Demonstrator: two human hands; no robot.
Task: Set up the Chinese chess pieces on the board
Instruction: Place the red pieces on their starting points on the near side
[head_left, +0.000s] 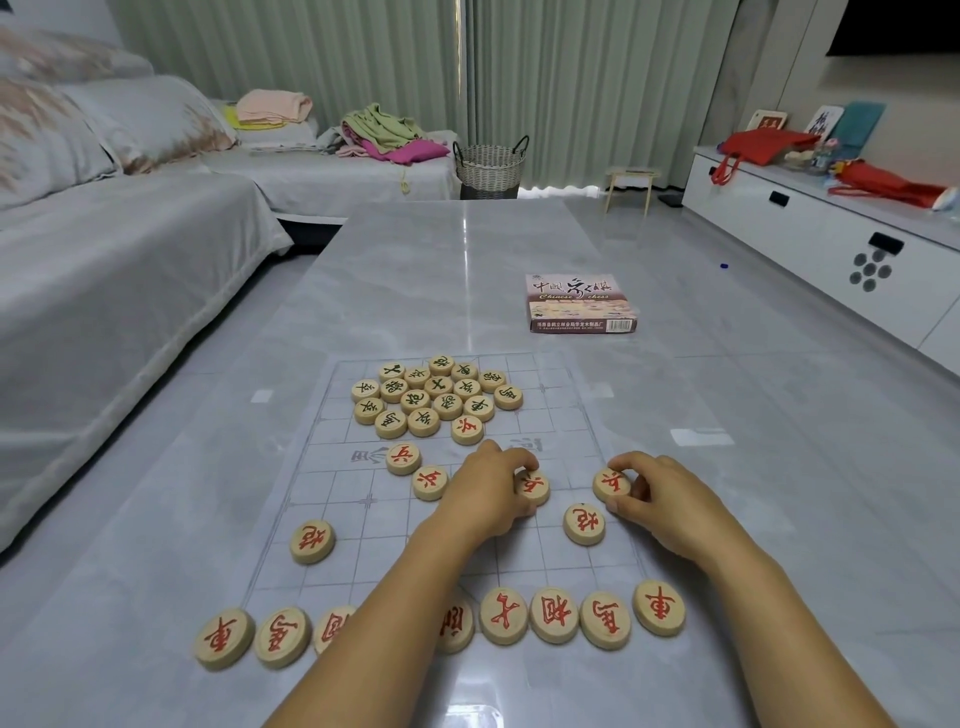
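Grey marble-look table (441, 270) fills the frame, with a thin clear plastic board (363, 561) lying at its centre. The left hand (485, 493), mid-frame, curls its fingertips round a red soldier piece (535, 487). The right hand (662, 499), just to the right, pinches a second soldier (612, 484). Both discs rest on the board. Dark-lettered pieces (436, 396) cluster above, and a red row (555, 614) lines the lower edge. The small wooden discs look light, stiff and smooth, and likely to slide on the film. Pinching the rim seems best.
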